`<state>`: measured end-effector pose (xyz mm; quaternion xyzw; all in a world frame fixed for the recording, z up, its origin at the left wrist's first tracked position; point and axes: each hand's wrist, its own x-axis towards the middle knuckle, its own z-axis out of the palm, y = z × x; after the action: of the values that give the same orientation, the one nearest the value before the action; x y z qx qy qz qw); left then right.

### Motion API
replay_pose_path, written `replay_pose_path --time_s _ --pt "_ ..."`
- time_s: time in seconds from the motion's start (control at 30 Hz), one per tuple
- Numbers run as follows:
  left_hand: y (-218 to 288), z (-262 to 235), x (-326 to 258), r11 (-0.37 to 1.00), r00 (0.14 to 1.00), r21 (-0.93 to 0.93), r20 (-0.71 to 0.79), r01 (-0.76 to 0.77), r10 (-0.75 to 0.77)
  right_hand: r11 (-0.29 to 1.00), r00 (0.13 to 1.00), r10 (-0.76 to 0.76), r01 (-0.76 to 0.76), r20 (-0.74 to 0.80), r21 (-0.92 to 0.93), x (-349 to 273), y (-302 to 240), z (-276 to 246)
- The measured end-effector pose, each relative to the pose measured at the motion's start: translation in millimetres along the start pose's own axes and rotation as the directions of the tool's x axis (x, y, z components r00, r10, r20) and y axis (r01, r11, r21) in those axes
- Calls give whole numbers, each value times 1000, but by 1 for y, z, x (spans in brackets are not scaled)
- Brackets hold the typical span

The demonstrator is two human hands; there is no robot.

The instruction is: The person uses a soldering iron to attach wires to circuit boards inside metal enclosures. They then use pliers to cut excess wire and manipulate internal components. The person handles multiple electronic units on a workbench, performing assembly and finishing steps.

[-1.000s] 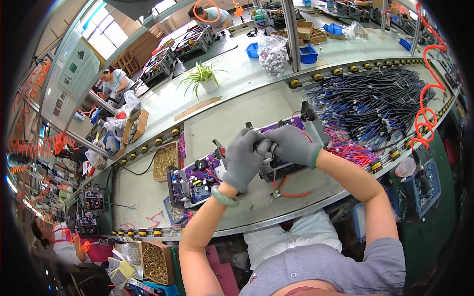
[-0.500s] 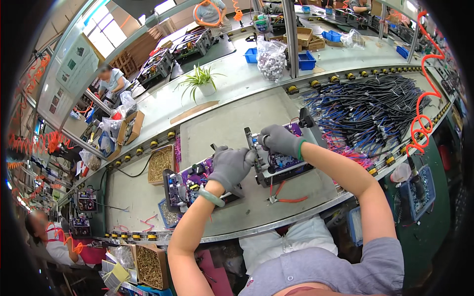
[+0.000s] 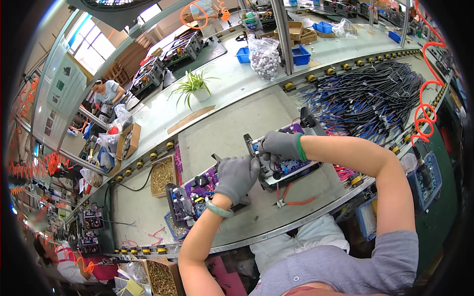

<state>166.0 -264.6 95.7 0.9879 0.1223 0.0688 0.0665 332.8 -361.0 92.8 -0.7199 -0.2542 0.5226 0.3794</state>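
Observation:
My left hand [image 3: 238, 176], in a grey glove, is closed with its fingertips against the dark end panel [image 3: 250, 145] of the right-hand electronics unit. Just across from it, my gloved right hand [image 3: 280, 146] reaches over that unit with curled fingers at the same panel. Whatever the fingertips pinch is too small and covered to make out. Purple circuit boards and wiring show in the right unit [image 3: 286, 170]. A second, similar unit [image 3: 197, 195] lies under my left wrist. Cutting pliers with red handles [image 3: 296, 202] lie on the bench close below the right unit.
Black cables with blue ends [image 3: 368, 98] are heaped at the right. A box of small brass-coloured parts [image 3: 163, 176] and a blue tray [image 3: 175, 228] sit at the left. A potted plant [image 3: 200, 92] stands beyond the rail. An orange coiled hose [image 3: 425, 116] hangs at right.
My two hands have drawn slightly closer together at the end panel, and my right elbow has lifted outward. The whole view has shifted a little.

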Motion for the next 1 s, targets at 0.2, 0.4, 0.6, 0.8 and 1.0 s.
replay_pose_path --time_s 0.2,0.4,0.6,0.8,1.0 --pt "-2 6 2 997 999 77 -13 -32 33 977 987 -146 155 66 -144 2 -3 9" --pt "-8 0 -5 999 999 -20 8 47 -47 835 890 -451 398 -59 -379 -33 -10 -38" --pt "-2 3 1 996 998 -63 -11 56 -57 776 631 -563 181 -533 -605 -47 146 -193" --pt "-2 3 -5 996 998 -85 -54 35 -40 524 806 -320 -287 -498 -802 -52 275 -162" --pt "-2 1 -5 996 998 -85 -53 37 -42 414 906 -202 -266 -373 -871 -31 266 -149"
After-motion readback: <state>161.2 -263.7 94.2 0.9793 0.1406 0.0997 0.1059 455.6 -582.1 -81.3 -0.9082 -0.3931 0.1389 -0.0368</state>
